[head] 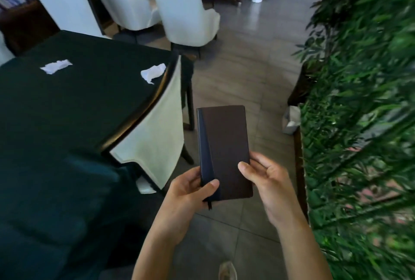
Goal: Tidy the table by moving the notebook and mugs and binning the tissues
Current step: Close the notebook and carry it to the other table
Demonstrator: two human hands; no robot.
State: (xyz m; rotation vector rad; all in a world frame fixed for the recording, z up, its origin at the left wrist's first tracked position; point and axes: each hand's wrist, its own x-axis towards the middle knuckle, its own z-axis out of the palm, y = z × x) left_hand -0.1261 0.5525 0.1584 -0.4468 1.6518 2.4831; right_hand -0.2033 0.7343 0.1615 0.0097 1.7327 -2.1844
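The notebook (224, 152) is closed and held off the worktop (67, 104), above the tiled floor (247, 73). Its long axis runs from 6 to 12 o'clock, cover facing up, and a ribbon marker hangs from its near end. Both hands grasp that near end: the left hand (188, 192) grips the spine corner with its thumb on the cover, and the right hand (267, 181) grips the opposite edge, thumb also on top. At 10 o'clock, two crumpled tissues (56, 66) lie well apart on the dark worktop, one (153, 73) near its edge. A white chair (155, 138) is tucked beside it. Green foliage (359, 122) fills the 3 o'clock side.
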